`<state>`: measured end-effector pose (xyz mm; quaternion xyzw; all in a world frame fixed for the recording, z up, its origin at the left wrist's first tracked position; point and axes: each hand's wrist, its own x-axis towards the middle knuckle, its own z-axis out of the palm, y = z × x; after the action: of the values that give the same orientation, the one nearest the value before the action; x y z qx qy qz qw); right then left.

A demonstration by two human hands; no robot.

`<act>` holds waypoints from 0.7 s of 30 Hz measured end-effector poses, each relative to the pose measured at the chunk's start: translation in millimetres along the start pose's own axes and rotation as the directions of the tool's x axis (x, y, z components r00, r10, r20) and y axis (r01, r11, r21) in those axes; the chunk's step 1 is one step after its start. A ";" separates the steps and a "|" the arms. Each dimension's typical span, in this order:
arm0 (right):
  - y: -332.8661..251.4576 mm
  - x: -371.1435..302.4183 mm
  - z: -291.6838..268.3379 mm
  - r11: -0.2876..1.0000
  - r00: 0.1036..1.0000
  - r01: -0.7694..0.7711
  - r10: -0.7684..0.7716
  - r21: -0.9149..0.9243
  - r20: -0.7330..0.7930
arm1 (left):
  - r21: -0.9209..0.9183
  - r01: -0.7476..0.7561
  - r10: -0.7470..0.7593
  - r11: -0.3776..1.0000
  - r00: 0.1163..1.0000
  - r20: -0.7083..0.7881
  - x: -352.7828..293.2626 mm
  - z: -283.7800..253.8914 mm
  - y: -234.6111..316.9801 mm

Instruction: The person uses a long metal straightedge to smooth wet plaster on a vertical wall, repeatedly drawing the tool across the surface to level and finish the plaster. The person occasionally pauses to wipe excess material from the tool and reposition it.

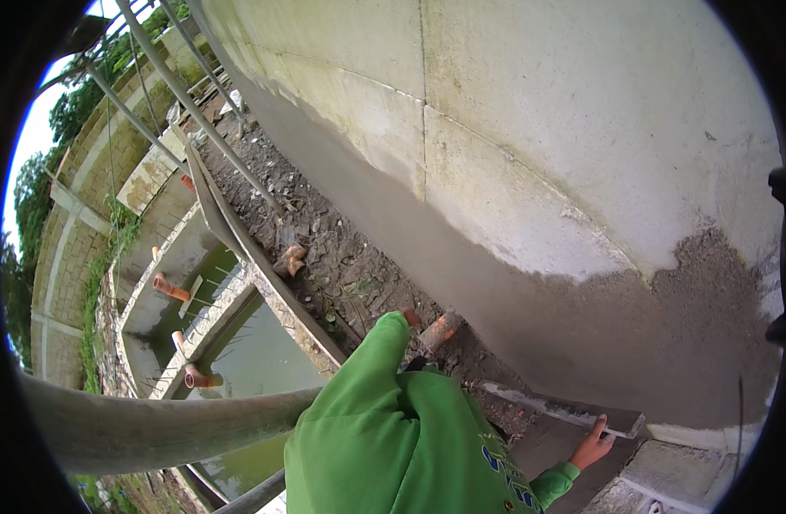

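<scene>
My right hand point(591, 447) is closed on the near end of a long, mortar-smeared straightedge point(573, 413), thumb over its upper edge. The straightedge lies along the foot of a tall wall point(530, 120). Dark, wet-looking mortar point(530, 317) coats the wall's lower band, rougher at the right; above it the surface is pale and dry. My left arm, in a green sleeve, reaches forward. Only a small part of my left hand point(412, 318) shows past the cuff, next to an orange, mortar-spattered pipe piece point(441, 331); its fingers are mostly hidden.
A thick rail point(170, 428) crosses at left, with scaffold poles point(196, 111) beyond. Below lies a concrete tank point(281, 317) with greenish water and orange pipe stubs point(170, 288). Rubble and soil point(298, 214) fill the strip beside the wall. Concrete blocks point(671, 471) sit lower right.
</scene>
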<state>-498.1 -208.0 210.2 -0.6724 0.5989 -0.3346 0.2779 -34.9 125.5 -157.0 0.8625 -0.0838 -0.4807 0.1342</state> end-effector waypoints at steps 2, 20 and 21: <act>0.7 1.0 4.5 0.996 0.998 0.063 -0.062 0.063 -0.016 | 0.205 -0.128 0.080 0.970 0.970 0.229 18.4 -6.3 -32.2; 19.5 -72.0 -46.9 0.963 0.929 -0.259 0.271 0.081 -0.252 | -0.072 -0.105 0.124 0.992 0.923 0.365 -5.5 47.5 -10.7; 18.4 -78.5 -49.2 0.963 0.920 -0.256 0.269 0.084 -0.284 | -0.057 -0.161 0.171 0.985 0.910 0.378 -23.5 46.6 20.3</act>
<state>-552.6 -131.2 217.4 -0.5225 0.7104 -0.4037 0.2436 -87.2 105.6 -155.1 0.7406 -0.1754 -0.6270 0.1662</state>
